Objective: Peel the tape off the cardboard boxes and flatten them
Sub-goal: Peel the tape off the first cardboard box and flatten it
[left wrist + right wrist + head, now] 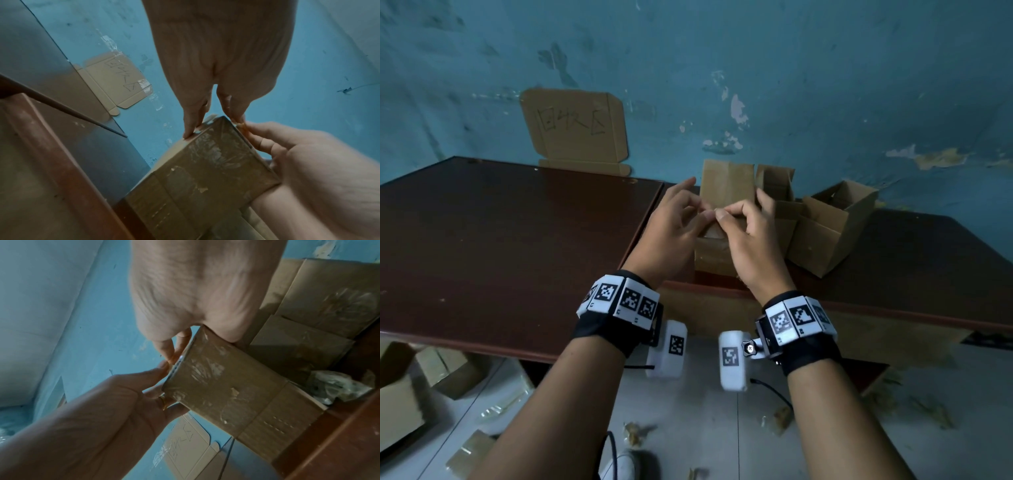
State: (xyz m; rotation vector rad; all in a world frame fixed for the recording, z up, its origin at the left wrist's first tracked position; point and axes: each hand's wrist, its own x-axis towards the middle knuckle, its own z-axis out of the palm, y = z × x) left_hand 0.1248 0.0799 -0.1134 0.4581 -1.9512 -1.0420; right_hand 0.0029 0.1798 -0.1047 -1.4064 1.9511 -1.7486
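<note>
Head view, upright brown cardboard box [717,192], glossy wrinkled tape [216,155], both flaps raised

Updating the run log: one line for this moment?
step: tape peel | left hand: steadies cardboard box | right hand: pinches tape edge | box: unflattened

I've got both forearms reaching forward side by side, my left hand [671,226] and right hand [751,236] raised close together, thumb and forefinger tips curled into pinches that meet at the middle.
</note>
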